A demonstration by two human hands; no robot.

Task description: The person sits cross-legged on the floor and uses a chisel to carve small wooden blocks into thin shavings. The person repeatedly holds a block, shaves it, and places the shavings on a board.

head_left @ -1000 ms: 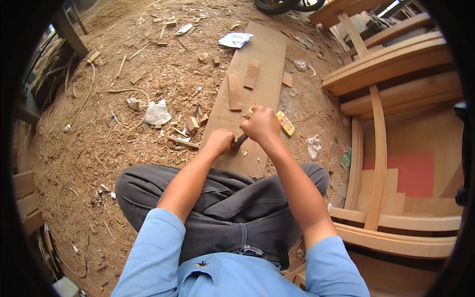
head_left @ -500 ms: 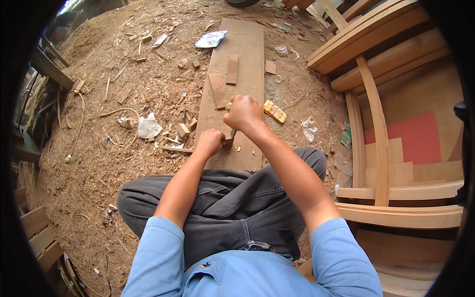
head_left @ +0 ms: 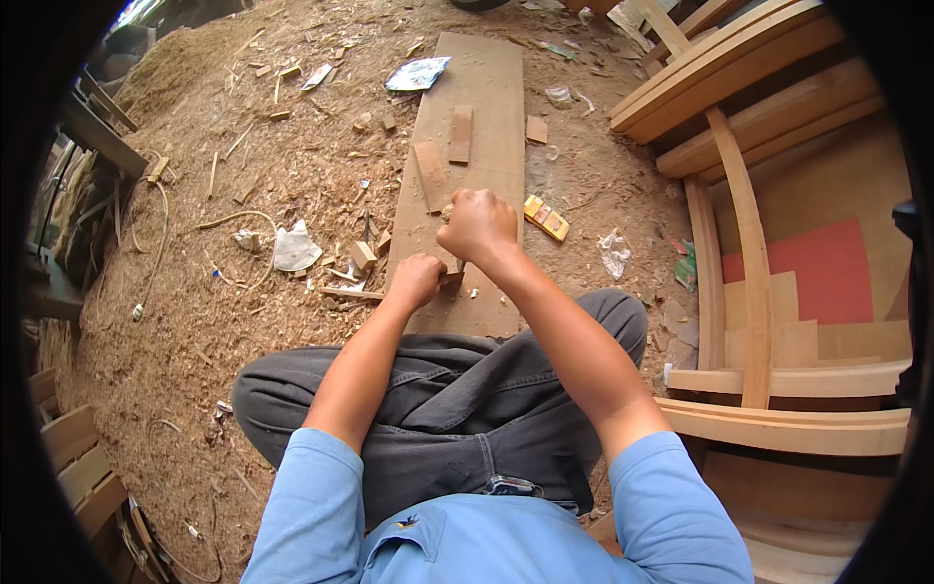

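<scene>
I sit cross-legged before a long board (head_left: 477, 78) lying on the shavings. My right hand (head_left: 479, 226) is closed around the handle of a tool (head_left: 460, 263), apparently a chisel, whose dark blade points down beneath my fist. My left hand (head_left: 418, 279), closed, pinches a small wooden piece (head_left: 450, 277) on the board beside the blade; where blade and piece meet is too small to make out. Two flat offcuts (head_left: 460, 131) (head_left: 428, 175) lie farther up the board. A yellow pack (head_left: 546, 217) lies just right of the board.
Wooden frames (head_left: 726, 107) are stacked along the right, over sheets with a red panel (head_left: 817, 273). Offcuts (head_left: 365, 254), white scraps (head_left: 297, 248) and cords (head_left: 199, 222) litter the left floor. A printed plastic pouch (head_left: 416, 73) rests on the board's far end. Wooden slats (head_left: 78, 457) stand at lower left.
The whole view has shifted. My right fist sits slightly farther left and more over the top of the tool than a second ago; both hands have kept their grip.
</scene>
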